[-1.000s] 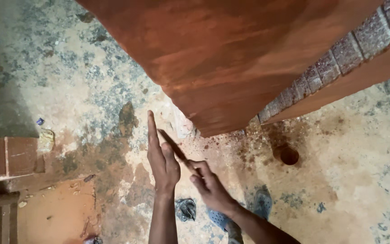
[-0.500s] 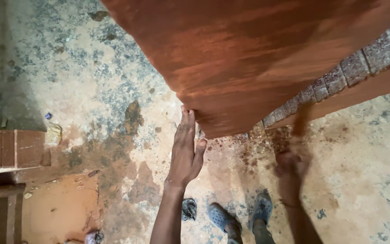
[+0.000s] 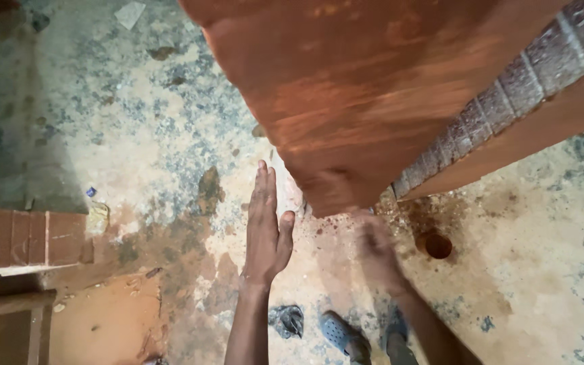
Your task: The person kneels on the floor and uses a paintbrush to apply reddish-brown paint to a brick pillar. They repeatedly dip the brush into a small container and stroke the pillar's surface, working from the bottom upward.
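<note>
Fingers straight and together on the left hand (image 3: 265,230), flat beside the plastered red column (image 3: 346,94).
Right hand (image 3: 376,247) at lower centre is blurred; its fingers cannot be told.

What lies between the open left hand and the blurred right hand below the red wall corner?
In the head view, only bare stained floor lies between the left hand and the right hand; the red wall corner hangs just above that gap.

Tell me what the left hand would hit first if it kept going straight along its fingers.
Probably the red-brown plastered pillar: the left hand is flat, fingers pointing up beside its lower corner. Depth is unclear, so it might slide past the pillar's left face.
</note>
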